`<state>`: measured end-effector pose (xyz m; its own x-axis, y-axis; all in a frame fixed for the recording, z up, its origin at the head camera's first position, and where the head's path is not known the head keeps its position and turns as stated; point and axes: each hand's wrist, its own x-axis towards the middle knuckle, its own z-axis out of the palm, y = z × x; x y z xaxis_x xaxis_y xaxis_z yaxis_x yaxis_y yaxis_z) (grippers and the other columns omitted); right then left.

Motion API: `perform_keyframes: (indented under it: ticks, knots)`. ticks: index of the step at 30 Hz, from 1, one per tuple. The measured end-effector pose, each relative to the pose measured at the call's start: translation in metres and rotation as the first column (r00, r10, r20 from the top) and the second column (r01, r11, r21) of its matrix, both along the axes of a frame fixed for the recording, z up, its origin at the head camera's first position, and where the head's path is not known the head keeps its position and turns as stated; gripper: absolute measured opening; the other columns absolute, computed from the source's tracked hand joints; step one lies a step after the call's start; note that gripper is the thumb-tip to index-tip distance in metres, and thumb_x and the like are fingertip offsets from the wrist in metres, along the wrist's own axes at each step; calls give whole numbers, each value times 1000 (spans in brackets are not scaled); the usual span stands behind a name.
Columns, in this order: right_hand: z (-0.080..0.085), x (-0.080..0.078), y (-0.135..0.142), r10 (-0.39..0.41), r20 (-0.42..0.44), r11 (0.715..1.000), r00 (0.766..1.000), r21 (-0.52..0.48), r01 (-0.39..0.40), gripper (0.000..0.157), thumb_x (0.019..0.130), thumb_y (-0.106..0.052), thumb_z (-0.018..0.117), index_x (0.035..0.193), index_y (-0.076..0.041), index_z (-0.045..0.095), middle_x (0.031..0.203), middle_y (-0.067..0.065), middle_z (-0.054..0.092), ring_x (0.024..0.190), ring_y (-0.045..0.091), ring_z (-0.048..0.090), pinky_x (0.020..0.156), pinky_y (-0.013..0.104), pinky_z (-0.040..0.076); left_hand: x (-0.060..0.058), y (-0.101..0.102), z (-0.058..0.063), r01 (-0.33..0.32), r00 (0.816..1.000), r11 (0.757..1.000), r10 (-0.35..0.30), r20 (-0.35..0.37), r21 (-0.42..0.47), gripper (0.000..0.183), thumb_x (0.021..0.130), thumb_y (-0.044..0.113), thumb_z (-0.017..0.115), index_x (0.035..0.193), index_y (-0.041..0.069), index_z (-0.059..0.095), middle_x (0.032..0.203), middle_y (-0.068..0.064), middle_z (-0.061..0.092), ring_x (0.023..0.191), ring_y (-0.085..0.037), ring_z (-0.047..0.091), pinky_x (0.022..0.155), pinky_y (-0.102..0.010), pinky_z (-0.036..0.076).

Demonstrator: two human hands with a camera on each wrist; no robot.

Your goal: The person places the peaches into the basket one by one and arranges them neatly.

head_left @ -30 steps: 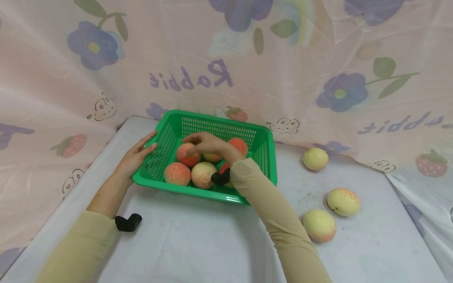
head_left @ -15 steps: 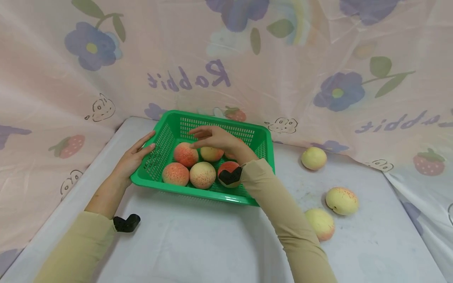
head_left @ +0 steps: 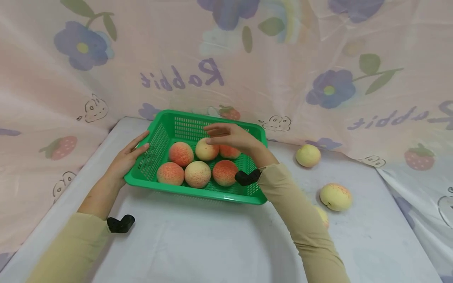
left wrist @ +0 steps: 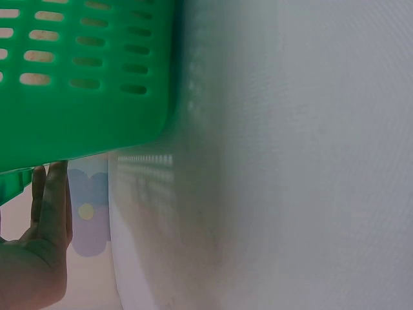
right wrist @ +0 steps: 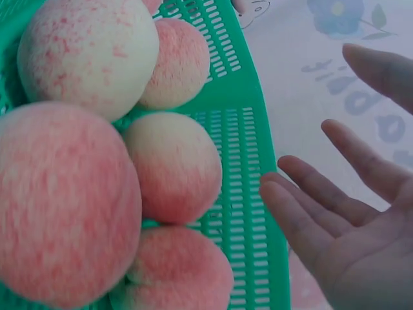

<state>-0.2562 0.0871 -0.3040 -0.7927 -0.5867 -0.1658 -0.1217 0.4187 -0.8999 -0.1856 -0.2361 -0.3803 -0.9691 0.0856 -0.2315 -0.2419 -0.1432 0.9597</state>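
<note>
**Pulling away with nothing held**

A pale table (head_left: 194,243) is carrying a green basket (head_left: 198,193). The person's left grip (head_left: 125,159) is touching its left end with straightened fingers, wrapping nothing. The right grip (head_left: 235,137) is hovering over the basket's back, farther right than a second ago, its fingers spreading wide and holding nothing. That shift is uncovering the back-left peach (head_left: 181,153), which is apparently resting without support from that grip. Six peaches are now lying inside the basket; three loose peaches (head_left: 336,197) are lying outside, rightward, one partly hidden.
</note>
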Motion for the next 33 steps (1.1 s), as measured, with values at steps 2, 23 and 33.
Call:
perform_keyframes:
  ticks: [2,23,33]
  knots:
    - [2,2,6,-11,4,1000,1000,-17,11,47,88,-27,71,133,-23,57,136,0,55,131,20,45,110,41,36,0,0,0,5,1000,1000,-5,-2,8,60,96,36,57,149,41,30,146,2,32,102,-1,52,78,-14,50]
    - [3,5,67,-91,-39,996,995,-27,90,49,91,-20,65,137,-14,52,141,11,50,132,25,44,110,46,34,-2,0,-1,0,1000,998,1,10,-56,59,97,38,56,149,42,28,161,3,11,108,-1,43,77,-10,47]
    - [3,8,87,-145,-44,989,988,-39,144,52,92,-23,64,140,-12,49,143,12,48,131,26,45,111,47,33,-2,0,0,12,1000,998,-11,17,-59,60,96,40,56,148,44,28,160,1,13,104,-1,47,76,-12,48]
